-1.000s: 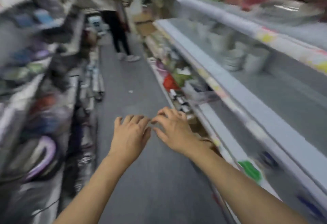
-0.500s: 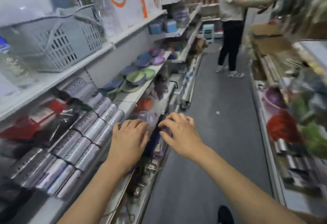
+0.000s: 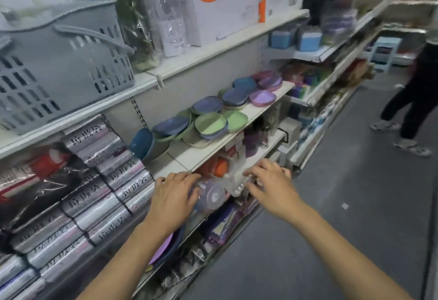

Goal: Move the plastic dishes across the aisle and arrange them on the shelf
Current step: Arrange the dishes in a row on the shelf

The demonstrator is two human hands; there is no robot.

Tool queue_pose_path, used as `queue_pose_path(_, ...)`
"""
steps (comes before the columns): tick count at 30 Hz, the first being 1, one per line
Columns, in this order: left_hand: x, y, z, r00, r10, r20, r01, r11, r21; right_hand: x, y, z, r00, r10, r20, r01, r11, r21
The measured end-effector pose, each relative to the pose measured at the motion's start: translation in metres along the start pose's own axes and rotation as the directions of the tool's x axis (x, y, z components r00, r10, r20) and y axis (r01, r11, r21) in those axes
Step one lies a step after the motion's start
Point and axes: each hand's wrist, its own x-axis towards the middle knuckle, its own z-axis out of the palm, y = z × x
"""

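Several plastic dishes in green (image 3: 210,123), blue (image 3: 170,125) and purple (image 3: 262,98) lie in loose stacks along a white shelf (image 3: 201,155) at mid height on my left. A dark blue dish (image 3: 141,142) leans on edge at the row's near end. My left hand (image 3: 174,201) reaches out in front of the shelf's edge, fingers loosely bent, holding nothing. My right hand (image 3: 270,186) is stretched out beside it, also holding nothing, over clear packaged goods on the shelf below.
Silver wrapped rolls (image 3: 94,195) are stacked left of the dishes. A grey basket (image 3: 59,62) stands on the shelf above. Clear plastic containers (image 3: 211,195) and an orange item (image 3: 219,167) sit under the dish shelf. A person (image 3: 412,100) stands in the grey aisle (image 3: 343,205) at right.
My view has swung from the right-hand shelves across the aisle to the left ones and come closer to the dish shelf. Both hands stay stretched out and hold nothing.
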Motion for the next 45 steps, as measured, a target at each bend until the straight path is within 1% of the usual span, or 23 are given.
queue_pose_path(4, 0.073, -0.018, 0.046, 0.997, -0.078, -0.010, 0.078, 0.997, -0.010, 0.091, 0.036, 0.024, 0.994, -0.052, 0.094, 0.053, 0.999, -0.005)
queue_pose_path(6, 0.118, -0.026, 0.075, 0.997, -0.080, -0.003, 0.080, 0.996, 0.036, 0.140, 0.059, 0.036, 0.992, -0.056, 0.116, 0.060, 0.998, -0.025)
queue_pose_path(9, 0.187, -0.030, 0.117, 0.998, -0.057, 0.031, 0.055, 0.997, 0.056, 0.206, 0.095, 0.051, 0.987, -0.033, 0.156, 0.044, 0.996, -0.071)
queue_pose_path(11, 0.228, -0.026, 0.131, 0.998, -0.050, 0.038, 0.047, 0.996, 0.076, 0.244, 0.116, 0.056, 0.977, -0.025, 0.211, 0.050, 0.992, -0.115)
queue_pose_path(14, 0.277, -0.018, 0.139, 0.993, -0.092, 0.068, 0.088, 0.994, 0.059, 0.294, 0.136, 0.060, 0.955, -0.043, 0.293, 0.093, 0.983, -0.159)
queue_pose_path(16, 0.300, -0.012, 0.146, 0.981, -0.146, 0.130, 0.138, 0.988, 0.075, 0.323, 0.145, 0.066, 0.937, -0.068, 0.342, 0.144, 0.969, -0.203)
queue_pose_path(18, 0.316, -0.006, 0.154, 0.962, -0.194, 0.195, 0.168, 0.976, 0.140, 0.350, 0.153, 0.077, 0.911, -0.085, 0.404, 0.201, 0.946, -0.253)
queue_pose_path(20, 0.328, -0.002, 0.159, 0.940, -0.220, 0.260, 0.159, 0.959, 0.234, 0.370, 0.162, 0.093, 0.877, -0.143, 0.459, 0.304, 0.904, -0.299)
queue_pose_path(22, 0.334, 0.002, 0.161, 0.909, -0.261, 0.325, 0.167, 0.943, 0.288, 0.383, 0.170, 0.108, 0.833, -0.209, 0.513, 0.412, 0.852, -0.322)
queue_pose_path(23, 0.335, 0.004, 0.161, 0.898, -0.291, 0.330, 0.191, 0.933, 0.304, 0.386, 0.174, 0.114, 0.811, -0.240, 0.534, 0.458, 0.828, -0.324)
queue_pose_path(25, 0.333, 0.009, 0.159, 0.890, -0.348, 0.293, 0.256, 0.916, 0.308, 0.390, 0.182, 0.118, 0.764, -0.301, 0.571, 0.547, 0.772, -0.325)
queue_pose_path(27, 0.329, 0.012, 0.161, 0.909, -0.374, 0.184, 0.315, 0.906, 0.283, 0.394, 0.191, 0.117, 0.710, -0.374, 0.596, 0.639, 0.698, -0.323)
queue_pose_path(29, 0.324, 0.014, 0.159, 0.917, -0.398, 0.028, 0.379, 0.890, 0.252, 0.401, 0.200, 0.111, 0.686, -0.466, 0.558, 0.692, 0.655, -0.303)
queue_pose_path(31, 0.321, 0.019, 0.152, 0.900, -0.420, -0.120, 0.436, 0.877, 0.203, 0.407, 0.209, 0.106, 0.681, -0.523, 0.512, 0.708, 0.647, -0.281)
queue_pose_path(33, 0.319, 0.025, 0.144, 0.869, -0.451, -0.205, 0.483, 0.863, 0.149, 0.411, 0.218, 0.104, 0.682, -0.549, 0.483, 0.712, 0.649, -0.269)
queue_pose_path(35, 0.319, 0.032, 0.138, 0.838, -0.498, -0.224, 0.529, 0.842, 0.109, 0.416, 0.226, 0.101, 0.700, -0.564, 0.438, 0.697, 0.671, -0.251)
queue_pose_path(38, 0.319, 0.046, 0.135, 0.796, -0.562, -0.227, 0.594, 0.796, 0.115, 0.421, 0.237, 0.091, 0.727, -0.595, 0.343, 0.677, 0.704, -0.215)
queue_pose_path(42, 0.319, 0.061, 0.132, 0.788, -0.559, -0.258, 0.604, 0.783, 0.147, 0.422, 0.242, 0.074, 0.727, -0.654, 0.210, 0.686, 0.708, -0.168)
queue_pose_path(45, 0.315, 0.070, 0.128, 0.786, -0.562, -0.258, 0.608, 0.777, 0.162, 0.423, 0.245, 0.065, 0.720, -0.675, 0.160, 0.694, 0.702, -0.159)
